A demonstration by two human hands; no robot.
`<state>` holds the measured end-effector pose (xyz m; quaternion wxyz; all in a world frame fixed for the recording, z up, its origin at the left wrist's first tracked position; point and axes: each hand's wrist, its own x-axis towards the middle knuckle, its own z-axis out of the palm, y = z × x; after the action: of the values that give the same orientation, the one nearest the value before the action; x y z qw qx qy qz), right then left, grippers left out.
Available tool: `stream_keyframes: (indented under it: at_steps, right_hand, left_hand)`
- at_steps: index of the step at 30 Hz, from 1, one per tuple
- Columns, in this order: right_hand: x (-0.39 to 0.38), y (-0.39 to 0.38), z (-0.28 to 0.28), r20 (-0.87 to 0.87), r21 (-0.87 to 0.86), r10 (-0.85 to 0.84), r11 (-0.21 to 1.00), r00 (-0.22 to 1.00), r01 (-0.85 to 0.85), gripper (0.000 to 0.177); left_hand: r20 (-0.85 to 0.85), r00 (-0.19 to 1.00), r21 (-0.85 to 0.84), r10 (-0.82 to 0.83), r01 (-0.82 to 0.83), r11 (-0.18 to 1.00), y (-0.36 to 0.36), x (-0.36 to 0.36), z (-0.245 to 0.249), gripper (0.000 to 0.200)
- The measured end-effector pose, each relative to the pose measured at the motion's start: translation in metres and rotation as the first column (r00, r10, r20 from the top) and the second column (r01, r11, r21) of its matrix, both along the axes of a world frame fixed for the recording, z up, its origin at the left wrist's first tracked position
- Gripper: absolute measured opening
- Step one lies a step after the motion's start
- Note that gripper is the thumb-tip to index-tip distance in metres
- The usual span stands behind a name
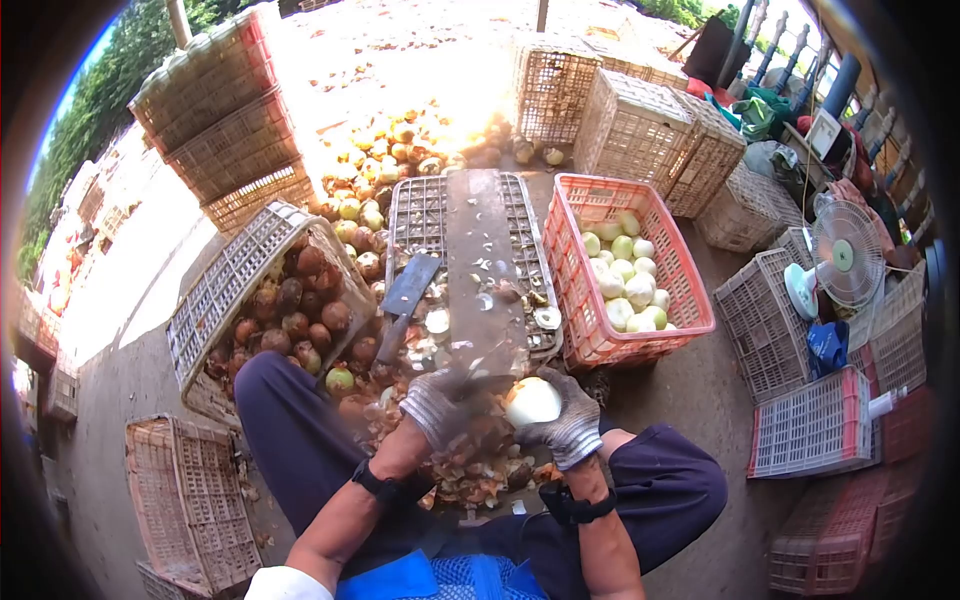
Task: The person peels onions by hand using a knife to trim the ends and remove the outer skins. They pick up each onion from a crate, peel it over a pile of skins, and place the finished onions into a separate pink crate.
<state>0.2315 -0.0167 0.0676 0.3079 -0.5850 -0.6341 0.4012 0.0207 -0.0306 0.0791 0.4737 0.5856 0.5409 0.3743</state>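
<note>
My right hand, in a grey glove, is wrapped round a peeled white onion near the close end of a board. Just left of it is my left hand, also gloved, its fingers smeared by motion; whether it holds anything is not clear. A cleaver lies left of the board, its handle toward me. Onion skins are heaped below my hands.
Peeled onions fill part of a red crate at the right. At the left a tipped crate holds unpeeled onions. More onions lie behind. Stacked crates and a fan stand around.
</note>
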Motion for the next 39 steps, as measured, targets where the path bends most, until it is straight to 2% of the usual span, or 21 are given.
stream_keyframes:
  at_steps: [1, 3, 6, 9, 12, 14, 15, 16, 17, 18, 19, 20, 23, 24, 25, 26, 28, 30, 33, 36, 39]
  right_hand:
    - [-0.003, -0.001, 0.002, -0.006, -0.016, -0.008, 1.000, 1.000, 0.008, 0.097]
    - [-0.012, -0.003, 0.008, -0.018, -0.049, -0.021, 0.999, 1.000, 0.020, 0.095]
    - [-0.014, -0.005, -0.001, 0.122, 0.068, 0.058, 0.995, 0.991, -0.067, 0.094]
    - [-0.017, -0.005, 0.000, 0.019, 0.057, 0.095, 0.994, 0.995, -0.096, 0.093]
    - [-0.018, -0.003, 0.014, -0.081, -0.025, 0.153, 0.988, 0.985, -0.155, 0.093]
    - [-0.017, -0.003, 0.022, -0.180, -0.070, 0.173, 0.980, 0.968, -0.188, 0.093]
    - [-0.017, -0.002, 0.025, -0.227, -0.086, 0.182, 0.975, 0.957, -0.205, 0.093]
    - [-0.017, -0.002, 0.028, -0.274, -0.102, 0.189, 0.969, 0.943, -0.223, 0.094]
    - [-0.017, -0.002, 0.032, -0.312, -0.112, 0.199, 0.964, 0.929, -0.243, 0.094]
    - [-0.016, -0.002, 0.032, -0.373, -0.132, 0.193, 0.957, 0.908, -0.258, 0.095]
    - [-0.015, -0.001, 0.032, -0.432, -0.153, 0.184, 0.950, 0.883, -0.273, 0.095]
    - [-0.013, -0.001, 0.029, -0.511, -0.184, 0.156, 0.941, 0.845, -0.285, 0.096]
    - [-0.009, -0.004, 0.018, -0.620, -0.169, 0.107, 0.949, 0.777, -0.265, 0.095]
    - [-0.009, -0.004, 0.015, -0.625, -0.162, 0.093, 0.956, 0.775, -0.246, 0.095]
    - [-0.008, -0.005, 0.012, -0.631, -0.156, 0.079, 0.962, 0.772, -0.226, 0.095]
    - [-0.008, -0.005, 0.011, -0.623, -0.162, 0.063, 0.965, 0.780, -0.207, 0.095]
    - [-0.009, -0.005, 0.011, -0.558, -0.151, 0.040, 0.977, 0.829, -0.149, 0.094]
    - [-0.014, -0.007, 0.012, -0.438, -0.113, 0.020, 0.991, 0.899, -0.077, 0.095]
    - [-0.014, -0.006, 0.009, -0.335, -0.070, 0.077, 0.992, 0.939, -0.107, 0.093]
    - [-0.013, -0.004, 0.002, -0.351, -0.014, 0.122, 0.991, 0.928, -0.135, 0.094]
    - [-0.015, -0.008, -0.011, -0.772, -0.134, -0.020, 0.982, 0.635, -0.132, 0.086]
  left_hand:
    - [0.219, 0.975, -0.072, 0.047, -0.032, 0.997, -0.003, 0.001, 0.003, 0.030]
    - [0.190, 0.982, -0.049, 0.011, -0.002, 0.999, -0.001, 0.003, -0.009, 0.032]
    - [0.203, 0.979, -0.051, -0.008, 0.019, 0.999, 0.000, 0.010, -0.019, 0.032]
    - [0.189, 0.982, -0.021, -0.007, 0.011, 1.000, 0.001, 0.010, -0.032, 0.024]
    - [0.111, 0.993, -0.070, -0.032, 0.040, 0.997, 0.007, 0.002, -0.036, 0.017]
    - [-0.045, 0.999, 0.059, -0.022, 0.025, 0.998, 0.019, -0.007, -0.051, 0.014]
    - [0.218, 0.973, -0.066, 0.072, -0.059, 0.996, 0.014, -0.006, -0.043, 0.015]
    - [0.456, 0.865, -0.193, 0.208, -0.133, 0.972, 0.009, -0.006, -0.035, 0.016]
    - [0.179, 0.962, -0.106, 0.208, -0.191, 0.976, 0.014, -0.009, -0.035, 0.017]
    - [-0.114, 0.969, -0.006, 0.217, -0.219, 0.976, 0.023, -0.015, -0.034, 0.018]
    - [-0.395, 0.888, 0.098, 0.236, -0.215, 0.972, 0.032, -0.020, -0.036, 0.018]
    - [-0.596, 0.772, 0.147, 0.222, -0.167, 0.975, 0.037, -0.027, -0.044, 0.020]
    - [-0.460, 0.885, -0.003, 0.071, -0.081, 0.997, 0.029, -0.031, -0.018, 0.027]
    - [-0.441, 0.895, 0.135, 0.069, -0.010, 0.991, 0.026, -0.035, -0.020, 0.035]
    - [-0.208, 0.975, 0.106, 0.074, -0.053, 0.993, 0.018, -0.029, -0.013, 0.037]
    - [0.038, 0.996, 0.067, 0.084, -0.087, 0.994, 0.008, -0.020, -0.001, 0.038]
    - [0.028, 0.997, -0.029, 0.076, -0.076, 0.997, 0.000, -0.010, 0.020, 0.038]
    - [0.003, 0.999, 0.014, 0.035, -0.035, 0.999, -0.001, -0.002, 0.000, 0.035]
    - [-0.067, 0.997, 0.137, 0.040, -0.031, 0.990, 0.001, 0.006, -0.027, 0.023]
    - [-0.176, 0.981, 0.273, 0.086, -0.036, 0.961, 0.005, -0.001, -0.024, 0.015]
    - [-0.152, 0.940, 0.101, 0.304, -0.292, 0.951, 0.026, -0.018, -0.055, 0.018]
